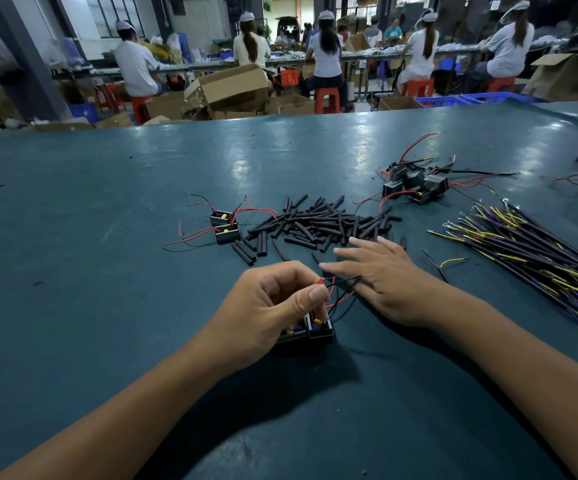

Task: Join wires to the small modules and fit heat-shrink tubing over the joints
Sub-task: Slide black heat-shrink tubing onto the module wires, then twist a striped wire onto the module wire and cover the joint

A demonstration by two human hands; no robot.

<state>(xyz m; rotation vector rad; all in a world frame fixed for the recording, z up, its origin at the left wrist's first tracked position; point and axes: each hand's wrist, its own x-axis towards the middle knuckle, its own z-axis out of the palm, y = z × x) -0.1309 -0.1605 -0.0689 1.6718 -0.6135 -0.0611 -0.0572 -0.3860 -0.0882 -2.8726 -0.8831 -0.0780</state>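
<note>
The left hand [273, 299] has its fingers [317, 293] curled, thumb and forefinger pinching the thin red and black leads [341, 291] that rise from two small black modules [310, 332] resting on the green table [107, 271] just beneath those fingers. The right hand [381, 275] lies flat with its fingers [339, 268] straight and spread, holding nothing; the leads' bare tips cross over it. Just beyond the right fingertips lies a loose heap of black heat-shrink tubing [322, 221]. Farther out from the left fingers sit two more modules [225, 226] with red leads. Beyond the right fingers is a cluster of wired modules [415, 183], and to their outer side a bundle of black, yellow and purple wires [529, 251]. No brand, label or writing can be read on any part.
</note>
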